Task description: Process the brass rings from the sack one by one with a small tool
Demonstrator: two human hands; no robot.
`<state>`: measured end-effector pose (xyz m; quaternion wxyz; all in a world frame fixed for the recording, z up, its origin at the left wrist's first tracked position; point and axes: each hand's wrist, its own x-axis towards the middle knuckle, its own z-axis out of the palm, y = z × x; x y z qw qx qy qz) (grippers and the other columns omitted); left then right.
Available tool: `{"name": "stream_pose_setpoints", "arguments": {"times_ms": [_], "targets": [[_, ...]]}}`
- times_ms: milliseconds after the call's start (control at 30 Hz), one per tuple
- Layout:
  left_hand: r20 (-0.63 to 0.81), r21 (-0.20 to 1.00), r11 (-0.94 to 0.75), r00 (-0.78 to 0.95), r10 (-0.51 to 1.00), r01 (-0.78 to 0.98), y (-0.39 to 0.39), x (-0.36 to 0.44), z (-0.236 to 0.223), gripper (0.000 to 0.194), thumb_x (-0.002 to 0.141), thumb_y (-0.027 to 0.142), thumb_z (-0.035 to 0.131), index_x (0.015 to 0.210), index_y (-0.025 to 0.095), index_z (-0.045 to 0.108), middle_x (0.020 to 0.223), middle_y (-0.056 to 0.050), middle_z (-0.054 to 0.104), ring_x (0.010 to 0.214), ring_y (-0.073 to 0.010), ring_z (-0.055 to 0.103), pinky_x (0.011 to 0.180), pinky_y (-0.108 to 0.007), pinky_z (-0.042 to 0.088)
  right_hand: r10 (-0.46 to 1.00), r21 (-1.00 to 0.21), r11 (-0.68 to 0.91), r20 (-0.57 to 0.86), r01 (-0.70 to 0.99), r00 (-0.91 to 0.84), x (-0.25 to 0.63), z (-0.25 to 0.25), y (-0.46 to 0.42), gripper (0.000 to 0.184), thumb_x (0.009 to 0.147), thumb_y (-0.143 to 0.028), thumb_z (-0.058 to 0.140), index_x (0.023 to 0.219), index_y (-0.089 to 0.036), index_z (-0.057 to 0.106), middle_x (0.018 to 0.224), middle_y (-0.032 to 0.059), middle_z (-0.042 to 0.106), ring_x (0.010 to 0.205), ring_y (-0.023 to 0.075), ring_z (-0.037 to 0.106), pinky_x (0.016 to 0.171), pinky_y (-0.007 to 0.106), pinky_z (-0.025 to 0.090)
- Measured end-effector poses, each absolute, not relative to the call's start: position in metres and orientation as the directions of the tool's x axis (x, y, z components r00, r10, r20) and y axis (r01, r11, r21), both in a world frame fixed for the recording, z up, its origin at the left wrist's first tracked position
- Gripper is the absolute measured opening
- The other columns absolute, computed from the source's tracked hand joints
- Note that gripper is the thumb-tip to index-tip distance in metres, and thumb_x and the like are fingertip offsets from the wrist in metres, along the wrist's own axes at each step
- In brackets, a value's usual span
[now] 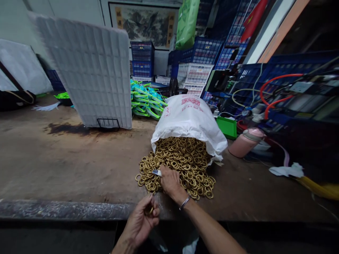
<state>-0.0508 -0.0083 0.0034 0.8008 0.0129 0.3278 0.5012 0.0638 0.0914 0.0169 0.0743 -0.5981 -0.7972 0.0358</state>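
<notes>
Brass-coloured rings (185, 155) spill in a heap from the mouth of a white woven sack (188, 113) lying on the table. My left hand (144, 215) is at the table's front edge, its fingers curled around a brass-coloured ring (148, 210). Over the front of the heap is my right hand (171, 180), with a bracelet on the wrist. It grips a small tool (157, 172) with a pale handle and a short metal blade, pointing left. My right fingertips are partly hidden, so whether they also touch a ring I cannot tell.
A tall white padded panel (97, 74) stands on the wooden table (79, 169). Behind the sack lies a pile of green and blue plastic pieces (145, 100). To the right are a green tray (226, 127), a pink bottle (246, 141) and hoses (272, 84). Stacked crates (196, 73) fill the back.
</notes>
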Motion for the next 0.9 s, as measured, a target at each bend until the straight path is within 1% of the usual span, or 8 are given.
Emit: {"name": "stream_pose_setpoints", "arguments": {"times_ms": [167, 267, 333, 433, 533, 700, 800, 900], "targets": [[-0.46, 0.59, 0.448, 0.177, 0.87, -0.671, 0.003, -0.045, 0.007, 0.035, 0.066, 0.041, 0.066, 0.067, 0.019, 0.039, 0.046, 0.009, 0.039, 0.034, -0.0026, 0.031, 0.034, -0.014, 0.021, 0.97, -0.514, 0.242, 0.134, 0.823, -0.202, 0.075, 0.016, 0.098, 0.011, 0.076, -0.017, 0.044, 0.07, -0.018, 0.053, 0.067, 0.0, 0.057, 0.06, 0.0105, 0.049, 0.054, 0.021, 0.027], [-0.342, 0.783, 0.303, 0.03, 0.939, -0.543, 0.013, -0.042, 0.011, 0.03, 0.069, 0.041, 0.063, 0.078, 0.019, 0.045, 0.049, 0.009, 0.043, 0.036, -0.0041, 0.036, 0.033, -0.014, 0.027, 0.992, -0.834, 0.092, 0.029, 0.543, -0.122, 0.081, 0.018, 0.096, 0.016, 0.075, -0.026, 0.046, 0.061, -0.018, 0.049, 0.055, -0.0043, 0.046, 0.052, 0.0081, 0.04, 0.051, 0.02, 0.029], [-0.272, 0.87, 0.22, -0.058, 0.961, -0.441, 0.019, -0.039, 0.012, 0.032, 0.07, 0.041, 0.061, 0.089, 0.019, 0.048, 0.055, 0.007, 0.048, 0.039, -0.0057, 0.041, 0.033, -0.015, 0.03, 0.989, -0.945, -0.031, -0.076, 0.324, -0.127, 0.085, 0.021, 0.089, 0.017, 0.072, -0.03, 0.049, 0.061, -0.017, 0.047, 0.052, -0.0064, 0.042, 0.046, 0.006, 0.035, 0.047, 0.019, 0.028], [-0.135, 0.958, 0.089, -0.154, 0.979, -0.272, 0.025, -0.035, 0.008, 0.029, 0.072, 0.035, 0.059, 0.094, 0.018, 0.053, 0.062, 0.004, 0.053, 0.045, -0.0074, 0.048, 0.038, -0.017, 0.037, 0.94, -0.963, -0.259, -0.27, 0.081, -0.208, 0.09, 0.027, 0.074, 0.02, 0.07, -0.035, 0.053, 0.063, -0.018, 0.045, 0.051, -0.0087, 0.04, 0.035, 0.0026, 0.024, 0.036, 0.018, 0.02], [0.12, 0.99, -0.131, -0.189, 0.975, -0.045, 0.028, -0.034, 0.001, 0.017, 0.073, 0.024, 0.058, 0.089, 0.018, 0.06, 0.076, -0.002, 0.062, 0.069, -0.0131, 0.059, 0.064, -0.023, 0.047, 0.875, -0.895, -0.432, -0.386, -0.11, -0.294, 0.096, 0.032, 0.061, 0.024, 0.067, -0.038, 0.058, 0.066, -0.018, 0.044, 0.053, -0.0088, 0.045, 0.032, 0.0002, 0.02, 0.032, 0.017, 0.015], [0.42, 0.883, -0.415, 0.028, 0.907, 0.218, 0.028, -0.037, -0.006, 0.023, 0.076, 0.012, 0.053, 0.096, 0.02, 0.062, 0.089, -0.006, 0.067, 0.083, -0.0177, 0.061, 0.077, -0.029, 0.046, 0.806, -0.739, -0.579, -0.453, -0.345, -0.382, 0.104, 0.029, 0.053, 0.028, 0.061, -0.035, 0.067, 0.069, -0.017, 0.046, 0.053, -0.0086, 0.047, 0.032, -0.0019, 0.022, 0.033, 0.014, 0.018], [0.5, 0.824, -0.506, 0.091, 0.861, 0.255, 0.027, -0.038, -0.005, 0.026, 0.076, 0.009, 0.052, 0.099, 0.02, 0.06, 0.086, -0.006, 0.067, 0.08, -0.016, 0.062, 0.073, -0.027, 0.047, 0.772, -0.669, -0.629, -0.478, -0.396, -0.42, 0.104, 0.026, 0.05, 0.029, 0.06, -0.034, 0.067, 0.071, -0.016, 0.047, 0.052, -0.009, 0.046, 0.032, -0.0026, 0.019, 0.032, 0.014, 0.017], [0.504, 0.823, -0.501, 0.065, 0.861, 0.268, 0.025, -0.037, -0.002, 0.019, 0.076, 0.01, 0.053, 0.09, 0.02, 0.061, 0.077, -0.003, 0.066, 0.072, -0.0144, 0.061, 0.069, -0.025, 0.046, 0.786, -0.737, -0.606, -0.494, -0.3, -0.372, 0.102, 0.027, 0.045, 0.031, 0.064, -0.042, 0.063, 0.07, -0.018, 0.045, 0.051, -0.0089, 0.046, 0.031, -0.0014, 0.02, 0.031, 0.014, 0.017]]}}
